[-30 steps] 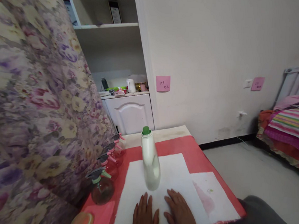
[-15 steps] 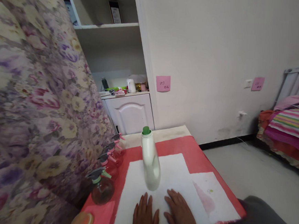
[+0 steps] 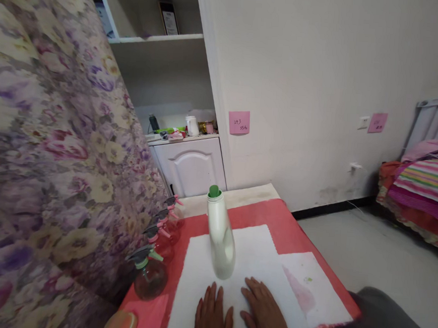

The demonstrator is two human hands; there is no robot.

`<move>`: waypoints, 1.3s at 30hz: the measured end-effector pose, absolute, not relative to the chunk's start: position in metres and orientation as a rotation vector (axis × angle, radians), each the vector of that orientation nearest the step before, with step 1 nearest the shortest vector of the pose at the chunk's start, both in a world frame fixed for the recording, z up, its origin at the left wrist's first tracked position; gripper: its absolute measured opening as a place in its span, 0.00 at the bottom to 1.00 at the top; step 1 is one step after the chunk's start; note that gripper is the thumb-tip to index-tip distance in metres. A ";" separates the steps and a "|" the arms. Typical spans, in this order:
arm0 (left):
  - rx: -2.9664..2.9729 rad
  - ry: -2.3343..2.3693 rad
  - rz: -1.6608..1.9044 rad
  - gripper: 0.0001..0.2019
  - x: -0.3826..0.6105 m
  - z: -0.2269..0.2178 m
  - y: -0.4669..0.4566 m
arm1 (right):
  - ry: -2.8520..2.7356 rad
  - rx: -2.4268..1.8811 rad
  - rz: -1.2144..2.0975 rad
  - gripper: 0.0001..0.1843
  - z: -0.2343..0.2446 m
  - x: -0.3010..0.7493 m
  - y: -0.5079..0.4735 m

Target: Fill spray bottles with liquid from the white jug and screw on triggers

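My left hand [image 3: 213, 315] lies flat, fingers stretched out, on a white cloth [image 3: 190, 283] spread over the red table cover. Beside it on the right, my right hand [image 3: 266, 312] rests palm down on the same cloth with its fingers extended. Neither hand holds anything. Just beyond the fingertips stands a pale green plastic bottle [image 3: 220, 240] with a handle. Its cap is off, and a green pouring spout [image 3: 214, 191] shows in the neck. Both hands are apart from the bottle.
Several clear spray bottles [image 3: 150, 279] line the table's left side. Near the front left is a round lid [image 3: 121, 324]. A stained white cloth [image 3: 326, 288] lies at the right edge. A floral curtain [image 3: 51, 171] hangs at the left; a cabinet [image 3: 192, 164] stands behind.
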State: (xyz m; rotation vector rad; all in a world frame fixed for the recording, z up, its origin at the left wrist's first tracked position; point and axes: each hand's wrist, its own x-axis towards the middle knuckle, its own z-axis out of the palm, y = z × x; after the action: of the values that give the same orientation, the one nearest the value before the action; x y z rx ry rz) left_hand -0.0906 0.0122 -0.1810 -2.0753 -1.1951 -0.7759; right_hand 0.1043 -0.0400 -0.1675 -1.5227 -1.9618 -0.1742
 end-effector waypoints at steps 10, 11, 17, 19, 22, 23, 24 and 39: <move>-2.085 -1.205 -0.799 0.20 -0.091 -0.183 0.013 | -1.974 -1.533 -0.190 0.24 -0.161 0.104 -0.042; -2.086 -1.205 -0.797 0.19 -0.091 -0.183 0.013 | -1.973 -1.534 -0.187 0.24 -0.161 0.104 -0.042; -2.048 -1.215 -0.796 0.19 -0.088 -0.178 0.011 | -1.973 -1.532 -0.164 0.24 -0.165 0.104 -0.040; -2.045 -1.197 -0.788 0.20 -0.088 -0.178 0.011 | -1.971 -1.522 -0.169 0.24 -0.167 0.105 -0.039; -2.054 -1.182 -0.774 0.22 -0.091 -0.180 0.012 | -1.968 -1.513 -0.184 0.25 -0.169 0.105 -0.039; -2.055 -1.181 -0.773 0.22 -0.091 -0.180 0.013 | -1.964 -1.510 -0.191 0.25 -0.169 0.105 -0.039; -2.056 -1.179 -0.774 0.22 -0.091 -0.181 0.013 | -1.961 -1.506 -0.200 0.25 -0.170 0.104 -0.039; -2.060 -1.153 -0.803 0.20 -0.092 -0.182 0.015 | -1.972 -1.457 -0.368 0.24 -0.167 0.106 -0.038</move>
State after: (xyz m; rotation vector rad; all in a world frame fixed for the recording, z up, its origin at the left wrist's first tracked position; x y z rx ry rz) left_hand -0.0916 0.0149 -0.1816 -2.0599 -1.1531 -0.8033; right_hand 0.1063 -0.0385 -0.1670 -1.4571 -1.9724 -0.3684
